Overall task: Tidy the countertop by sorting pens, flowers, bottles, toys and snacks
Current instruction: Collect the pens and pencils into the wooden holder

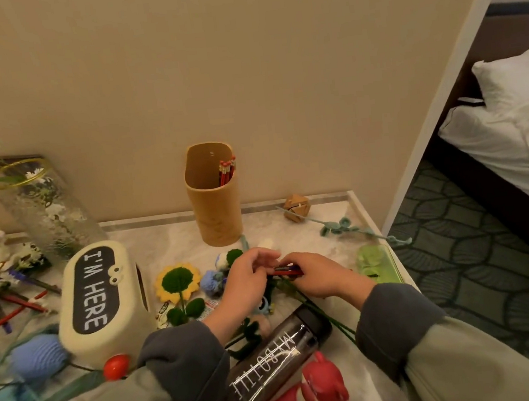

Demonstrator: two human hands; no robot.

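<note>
Pen-sorting step. Left hand (249, 279) and right hand (319, 275), fingers curled, pinch red pens (286, 271) together above table (343, 293) clutter. Next, likely: lift bundle, drop upright into wooden holder (214, 206) behind.

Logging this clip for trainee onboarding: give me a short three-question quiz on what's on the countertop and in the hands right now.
1. True or false: the bottle marked MY BOTTLE stands upright.
2. Both the left hand and the right hand grip: A a spoon, B pens, C a phone?
3. Fill in: the tan holder by the wall contains red ____.
Key: 1 false, it lies on its side; 2 B; 3 pencils.
</note>
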